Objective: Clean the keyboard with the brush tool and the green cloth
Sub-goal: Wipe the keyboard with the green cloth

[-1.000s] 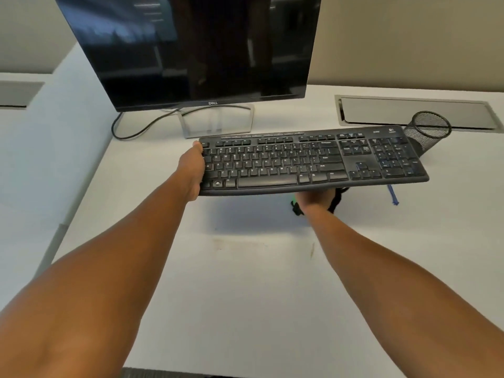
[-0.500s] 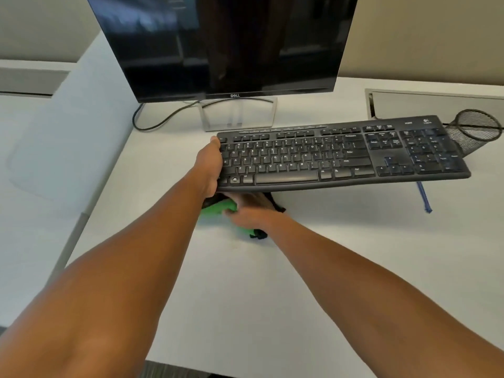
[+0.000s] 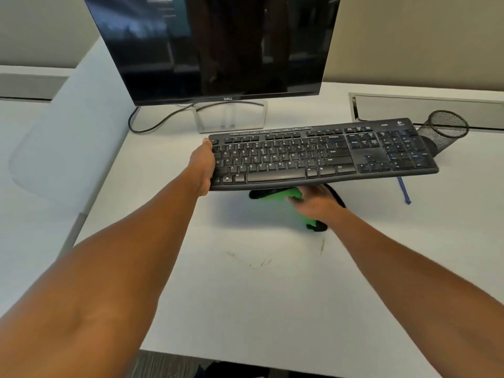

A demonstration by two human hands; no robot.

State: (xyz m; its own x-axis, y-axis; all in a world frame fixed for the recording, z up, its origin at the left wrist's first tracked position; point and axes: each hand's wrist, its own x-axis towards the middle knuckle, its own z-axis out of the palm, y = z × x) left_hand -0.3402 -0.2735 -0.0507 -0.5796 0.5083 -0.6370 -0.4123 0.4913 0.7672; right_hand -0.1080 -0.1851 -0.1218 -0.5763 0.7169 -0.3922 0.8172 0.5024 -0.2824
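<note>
1. monitor (image 3: 218, 47) says "dell" on the bottom bezel; the keyboard (image 3: 321, 154) has a logo in its top right corner, too blurry to read.
2. left hand (image 3: 203, 167) has its grip clamped on the keyboard's left end, holding it up off the surface (image 3: 245, 296).
3. right hand (image 3: 313, 204) presses on the green cloth (image 3: 275, 196) under the keyboard's front edge; can't tell how closed that grip is.
4. mesh cup (image 3: 441, 129) lies tipped beside the keyboard's right end.

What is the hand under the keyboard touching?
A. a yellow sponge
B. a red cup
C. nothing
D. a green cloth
D: the right hand rests on the green cloth on the desk, just below the keyboard that the left hand holds up by its end.
</note>
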